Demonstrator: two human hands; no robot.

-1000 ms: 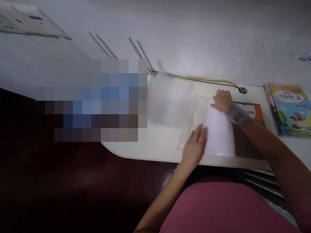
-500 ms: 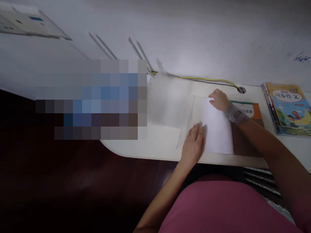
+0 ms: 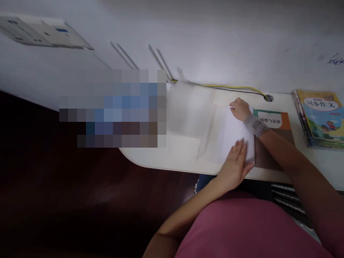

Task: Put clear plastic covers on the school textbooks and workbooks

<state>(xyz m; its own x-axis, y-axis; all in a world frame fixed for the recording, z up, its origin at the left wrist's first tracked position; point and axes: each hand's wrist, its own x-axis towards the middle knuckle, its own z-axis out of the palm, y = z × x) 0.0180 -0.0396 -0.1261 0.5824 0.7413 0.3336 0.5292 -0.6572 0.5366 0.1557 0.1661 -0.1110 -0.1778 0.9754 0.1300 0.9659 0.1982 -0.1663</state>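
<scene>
White paper (image 3: 228, 134) lies near the front edge of the white desk, over the left part of a book (image 3: 271, 143) with a green, orange and brown cover. My left hand (image 3: 236, 165) rests flat on the lower part of the paper, fingers stretched out and holding nothing. At the paper's top edge, my right hand (image 3: 240, 108) has its fingers curled together; whether they pinch the sheet is too small to tell. A grey band circles my right wrist. Left of the paper lies a translucent sheet (image 3: 188, 111).
A stack of books (image 3: 322, 118) stands on the right of the desk (image 3: 161, 157). Yellow and black cables (image 3: 228, 87) run along the wall to a round hole. Sockets (image 3: 51, 34) are on the wall at the upper left. One area at the left is pixelated.
My left hand has moved right, from the paper's left edge onto the paper. The paper now lies flatter, and its right edge has shifted slightly left. The view has turned slightly.
</scene>
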